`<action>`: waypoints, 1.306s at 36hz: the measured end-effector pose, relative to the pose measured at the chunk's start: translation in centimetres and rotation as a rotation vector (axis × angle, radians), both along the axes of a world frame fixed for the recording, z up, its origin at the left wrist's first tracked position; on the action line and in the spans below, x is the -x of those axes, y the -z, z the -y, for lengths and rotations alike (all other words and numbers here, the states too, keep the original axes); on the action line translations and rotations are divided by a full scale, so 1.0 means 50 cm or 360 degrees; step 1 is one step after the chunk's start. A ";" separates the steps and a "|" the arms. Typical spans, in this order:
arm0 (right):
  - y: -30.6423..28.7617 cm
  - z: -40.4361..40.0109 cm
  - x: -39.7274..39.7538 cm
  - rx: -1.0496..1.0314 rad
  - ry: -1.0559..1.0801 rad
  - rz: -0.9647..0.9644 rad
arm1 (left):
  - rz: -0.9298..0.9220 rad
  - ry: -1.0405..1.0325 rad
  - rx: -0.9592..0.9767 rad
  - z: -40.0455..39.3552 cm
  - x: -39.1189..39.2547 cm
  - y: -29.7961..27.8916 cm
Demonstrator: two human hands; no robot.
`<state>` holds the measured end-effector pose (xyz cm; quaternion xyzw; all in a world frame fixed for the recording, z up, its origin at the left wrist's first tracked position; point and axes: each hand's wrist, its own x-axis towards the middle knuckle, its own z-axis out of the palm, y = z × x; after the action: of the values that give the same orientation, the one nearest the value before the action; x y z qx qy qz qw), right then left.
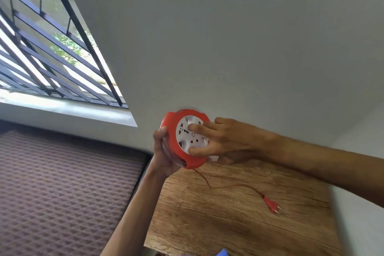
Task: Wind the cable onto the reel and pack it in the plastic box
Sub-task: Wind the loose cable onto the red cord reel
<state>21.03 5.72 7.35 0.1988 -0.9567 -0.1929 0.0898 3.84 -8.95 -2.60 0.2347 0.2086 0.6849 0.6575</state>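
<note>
Hands meet above the far edge of the wooden table. The left hand comes up from below with fingers curled round the rim of the red reel, gripping it in the air on edge. The right hand reaches in from the right, fingers spread on the white socket face, which is turned towards the camera. The cable trails from the reel's underside down across the table rightward to the red plug, whose pins point lower right.
</note>
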 end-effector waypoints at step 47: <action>0.054 -0.034 -0.029 0.0306 -0.0005 -0.0131 | -0.0068 -0.0045 0.0254 0.014 -0.040 0.008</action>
<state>22.48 7.40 4.62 0.1826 -0.9660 -0.1079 0.1478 5.85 -9.63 -3.00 0.1931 0.2797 0.6702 0.6598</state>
